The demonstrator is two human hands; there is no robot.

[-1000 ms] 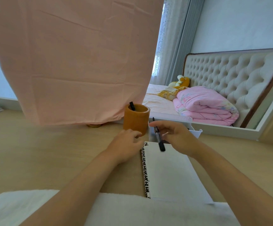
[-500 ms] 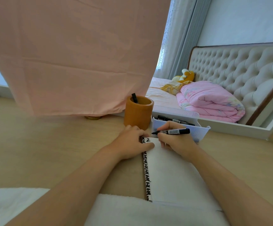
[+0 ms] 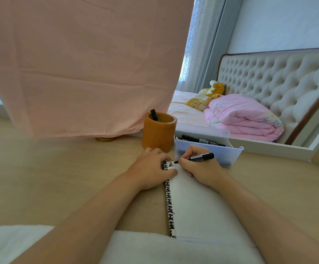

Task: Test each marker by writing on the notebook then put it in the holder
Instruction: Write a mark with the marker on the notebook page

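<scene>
The right hand [image 3: 200, 172] pinches a black marker [image 3: 198, 157] in a writing grip, fingers curled round the barrel. The tip touches the top left corner of the notebook [image 3: 196, 202], just beside a small black mark [image 3: 171, 164] already on the page. The marker's long axis runs nearly level, with the tip to the left and the blunt end to the right.

The left hand [image 3: 151, 168] rests on that same corner with its thumb laid across the page, pinning it. Its fingers are tucked under, and whether they enclose anything is hidden.

The holder [image 3: 159, 132], an orange-brown cup, stands upright on the worktop [image 3: 59, 178] just beyond the left hand, up and to the left of the tip. It already has one black marker [image 3: 154, 115] leaning in it. The left hand is nearer to it, but the right hand has the marker, so stowing it likely means a short reach forward and left while tipping the marker upright.

A pale tray [image 3: 229, 155] just behind the right hand holds more black markers [image 3: 202, 140], so I judge the task is still early.
</scene>
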